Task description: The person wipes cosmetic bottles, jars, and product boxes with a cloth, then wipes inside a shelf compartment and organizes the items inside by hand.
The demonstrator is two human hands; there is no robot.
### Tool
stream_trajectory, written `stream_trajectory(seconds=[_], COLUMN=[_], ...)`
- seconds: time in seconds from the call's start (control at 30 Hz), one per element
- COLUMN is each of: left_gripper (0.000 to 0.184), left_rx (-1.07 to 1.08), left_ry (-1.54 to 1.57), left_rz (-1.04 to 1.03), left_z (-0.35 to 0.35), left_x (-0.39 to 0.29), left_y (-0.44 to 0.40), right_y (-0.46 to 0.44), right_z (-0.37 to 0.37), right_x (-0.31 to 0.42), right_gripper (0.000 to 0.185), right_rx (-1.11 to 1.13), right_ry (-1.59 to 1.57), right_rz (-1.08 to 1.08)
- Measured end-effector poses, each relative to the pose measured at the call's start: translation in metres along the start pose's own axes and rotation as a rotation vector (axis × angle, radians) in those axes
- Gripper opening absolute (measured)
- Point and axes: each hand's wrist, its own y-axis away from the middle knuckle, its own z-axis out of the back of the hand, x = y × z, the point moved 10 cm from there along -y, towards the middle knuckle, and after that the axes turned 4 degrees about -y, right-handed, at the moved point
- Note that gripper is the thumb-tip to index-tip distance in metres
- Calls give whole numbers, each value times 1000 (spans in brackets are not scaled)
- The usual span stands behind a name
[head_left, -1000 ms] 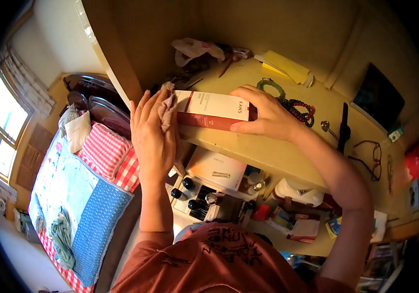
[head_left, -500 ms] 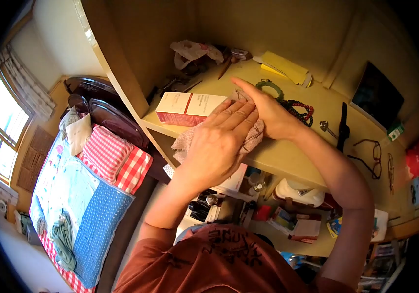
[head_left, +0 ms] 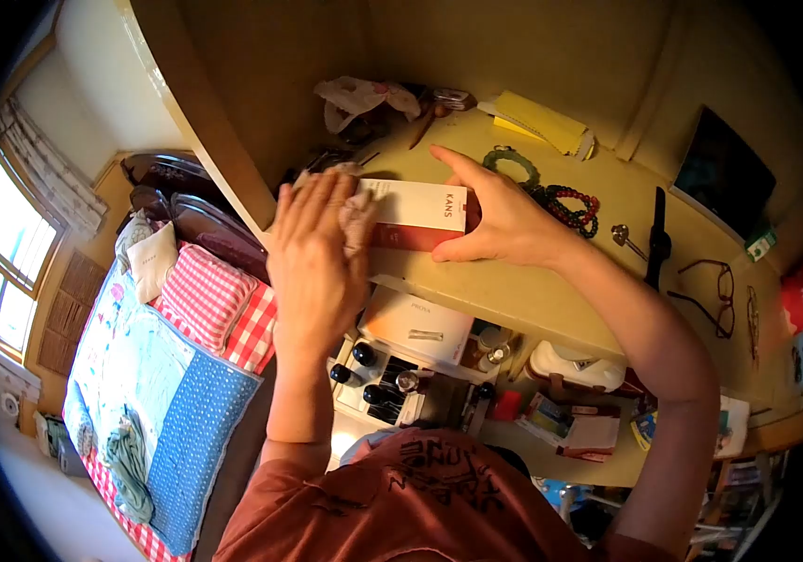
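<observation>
A red and white box [head_left: 416, 206] marked KANS lies on the shelf surface. My left hand [head_left: 315, 239] presses a crumpled pinkish cloth [head_left: 356, 223] against the box's left end, its fingers lying over the cloth. At the box's right end is my right hand [head_left: 495, 211], its thumb below and its fingers above, curved around that end. Beyond the right hand lie a green bracelet [head_left: 512, 161], a red and black bead bracelet [head_left: 572, 210] and a black watch [head_left: 658, 240].
Eyeglasses [head_left: 724, 298], a dark flat panel [head_left: 726, 174], a yellow packet [head_left: 540, 122] and a plastic bag [head_left: 364, 99] are on the surface. Below its front edge, an open drawer holds black-capped bottles [head_left: 364, 354] and a white box [head_left: 413, 324]. A wooden side panel [head_left: 205, 122] rises at the left.
My left hand and the cloth have moved left, from the box's right end to its left end. The box has shifted right, and my right hand is now around its right end.
</observation>
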Motion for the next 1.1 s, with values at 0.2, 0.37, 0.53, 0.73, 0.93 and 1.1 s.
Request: stream_trajectory(seconds=[0.2, 0.37, 0.53, 0.73, 0.93, 1.1], left_gripper=[44, 44, 35, 33, 38, 42], left_rx=[160, 197, 70, -74, 3, 148], left_ry=[382, 393, 305, 236, 240, 504], left_rz=[-287, -333, -152, 51, -109, -294], left_z=[-14, -19, -9, -4, -6, -13], left_x=[-78, -80, -40, 29, -31, -85], left_y=[-7, -6, -5, 10, 0, 0], right_y=[-6, -3, 1, -3, -1, 1], right_z=[3, 4, 2, 1, 0, 7], right_x=[-14, -8, -7, -9, -8, 0], right_gripper=[94, 93, 97, 81, 81, 62], right_rx=[-31, -44, -16, -1, -16, -62], right_ry=[93, 5, 7, 78, 12, 81], right_rz=[112, 129, -83, 23, -13, 193])
